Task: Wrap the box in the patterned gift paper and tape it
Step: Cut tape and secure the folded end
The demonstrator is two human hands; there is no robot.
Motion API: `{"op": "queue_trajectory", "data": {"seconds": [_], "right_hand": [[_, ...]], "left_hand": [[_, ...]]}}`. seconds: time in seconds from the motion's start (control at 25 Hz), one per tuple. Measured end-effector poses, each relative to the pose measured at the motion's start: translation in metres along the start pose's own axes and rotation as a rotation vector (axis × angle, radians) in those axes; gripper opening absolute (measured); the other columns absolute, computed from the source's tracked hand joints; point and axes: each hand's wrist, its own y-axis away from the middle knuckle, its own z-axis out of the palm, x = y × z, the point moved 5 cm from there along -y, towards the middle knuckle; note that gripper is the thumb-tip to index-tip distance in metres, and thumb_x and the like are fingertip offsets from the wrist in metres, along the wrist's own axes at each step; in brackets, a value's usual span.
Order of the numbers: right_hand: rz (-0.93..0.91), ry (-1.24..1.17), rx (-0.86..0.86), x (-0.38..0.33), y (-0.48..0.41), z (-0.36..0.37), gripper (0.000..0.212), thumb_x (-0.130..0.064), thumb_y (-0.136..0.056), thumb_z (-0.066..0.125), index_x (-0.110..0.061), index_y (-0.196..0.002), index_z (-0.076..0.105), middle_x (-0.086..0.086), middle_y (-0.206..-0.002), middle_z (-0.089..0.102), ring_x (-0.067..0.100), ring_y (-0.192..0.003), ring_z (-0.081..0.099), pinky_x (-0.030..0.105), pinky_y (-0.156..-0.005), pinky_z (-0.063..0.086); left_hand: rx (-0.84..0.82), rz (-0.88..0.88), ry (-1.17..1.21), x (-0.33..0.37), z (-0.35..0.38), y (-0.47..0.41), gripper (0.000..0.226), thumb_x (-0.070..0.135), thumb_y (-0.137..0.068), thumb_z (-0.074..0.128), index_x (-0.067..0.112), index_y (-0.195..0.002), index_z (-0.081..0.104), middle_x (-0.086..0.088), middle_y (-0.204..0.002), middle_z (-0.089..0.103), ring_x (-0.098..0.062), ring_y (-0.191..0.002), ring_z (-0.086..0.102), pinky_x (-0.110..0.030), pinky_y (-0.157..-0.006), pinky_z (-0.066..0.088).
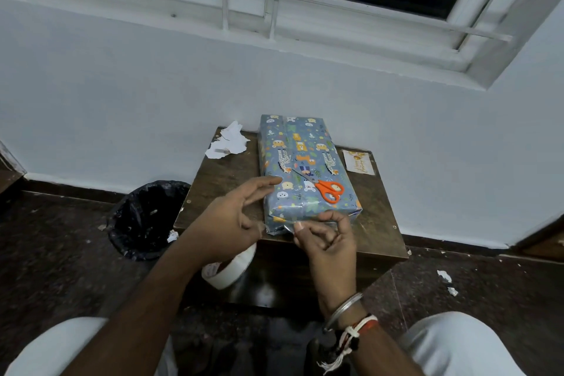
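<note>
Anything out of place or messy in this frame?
Scissors lie on the wrapped box, not the table. Torn paper scraps sit at the table's far-left corner and litter the floor at right.

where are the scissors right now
In the head view the orange-handled scissors lie on top of the wrapped box, toward its near end, just beyond the right hand.

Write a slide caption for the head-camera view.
Right hand pinches clear tape at the near end of the wrapped box on a wooden table, orange scissors resting on top.

Dim, bluish (edges bowed), soft
</note>
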Motion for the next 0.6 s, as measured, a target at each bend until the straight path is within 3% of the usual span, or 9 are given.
{"op": "queue_trajectory", "data": {"seconds": [0.12,0.36,0.6], "right_hand": [[-0.010,0.052,0.008,0.021,-0.002,-0.006,0.046,0.012,-0.083,0.075,-0.011,-0.107,0.044,0.019,-0.084,0.076,0.022,-0.071,0.072,0.029,-0.072,0.059],[-0.084,0.141,0.023,0.040,-0.007,-0.007,0.052,0.010,-0.081,0.079,-0.015,-0.105,0.040,0.019,-0.084,0.075,0.027,-0.076,0.075,0.044,-0.081,0.059],[-0.127,0.168,0.078,0.047,-0.012,-0.005,0.052,0.008,-0.082,0.079,-0.017,-0.107,0.041,0.015,-0.084,0.076,0.026,-0.079,0.077,0.031,-0.078,0.060]], "left_hand": [[-0.024,0.045,-0.070,0.001,0.007,-0.003,0.084,-0.011,-0.079,0.058,0.048,-0.138,0.050,0.024,-0.143,0.057,-0.014,-0.038,0.027,-0.016,-0.046,0.031],[-0.031,0.092,-0.138,-0.001,0.007,-0.002,0.081,-0.008,-0.078,0.058,0.042,-0.142,0.049,0.025,-0.142,0.057,-0.021,-0.039,0.032,-0.015,-0.046,0.034],[-0.058,0.122,-0.246,0.000,0.007,-0.001,0.085,0.006,-0.072,0.054,0.045,-0.147,0.043,0.028,-0.143,0.055,-0.011,-0.035,0.038,-0.013,-0.049,0.037]]}}
